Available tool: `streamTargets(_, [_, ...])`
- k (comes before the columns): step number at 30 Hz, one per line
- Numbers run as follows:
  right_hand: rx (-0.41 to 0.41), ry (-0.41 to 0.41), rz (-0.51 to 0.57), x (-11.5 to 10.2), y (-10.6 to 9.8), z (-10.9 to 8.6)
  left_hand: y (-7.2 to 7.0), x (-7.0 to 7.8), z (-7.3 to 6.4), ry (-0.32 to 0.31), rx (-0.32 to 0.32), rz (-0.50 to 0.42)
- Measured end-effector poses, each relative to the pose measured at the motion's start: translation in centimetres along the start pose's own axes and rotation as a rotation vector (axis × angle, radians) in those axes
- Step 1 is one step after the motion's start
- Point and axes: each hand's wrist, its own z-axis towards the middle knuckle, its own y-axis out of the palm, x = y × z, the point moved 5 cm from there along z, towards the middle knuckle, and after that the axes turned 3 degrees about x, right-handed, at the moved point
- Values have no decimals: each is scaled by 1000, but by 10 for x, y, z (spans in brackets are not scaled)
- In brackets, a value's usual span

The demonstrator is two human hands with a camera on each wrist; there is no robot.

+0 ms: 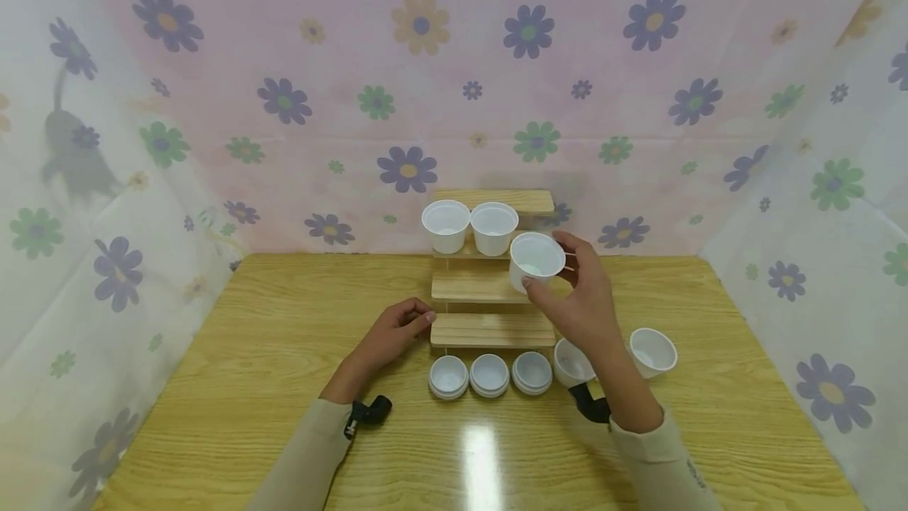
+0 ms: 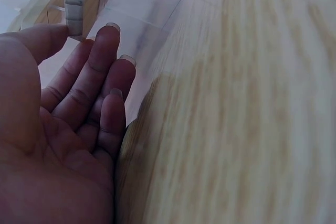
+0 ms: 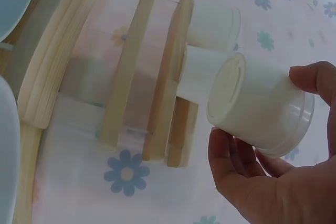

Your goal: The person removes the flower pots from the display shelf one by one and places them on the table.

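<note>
My right hand (image 1: 578, 298) holds a white plastic cup (image 1: 537, 257) by its sides, thumb at the front and fingers behind, in the air over the right side of a tiered wooden stand (image 1: 489, 330). The right wrist view shows the underside of this cup (image 3: 262, 103), tilted, with a clear rim. Two similar white cups (image 1: 445, 225) sit side by side on an upper tier. At the stand's left end, my left hand (image 1: 390, 333) pinches the corner of the lowest board (image 2: 75, 11) between thumb and index finger; the other fingers are loosely bent.
Three white cups (image 1: 489, 375) stand in a row in front of the stand. Another white cup (image 1: 571, 363) lies partly behind the right wrist, and one more (image 1: 653, 352) is farther right. Flowered cloth (image 1: 418, 101) surrounds the wooden table (image 1: 298, 290) behind and at both sides.
</note>
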Motion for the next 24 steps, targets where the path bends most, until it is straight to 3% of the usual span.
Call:
streamTargets(13, [-193,-8,-123,-11,13,-11,2,3,0,-7,-2,-13])
streamTargets(24, [-372,-39,-139,-21,30,-23,1,0,0,-22,4,-9])
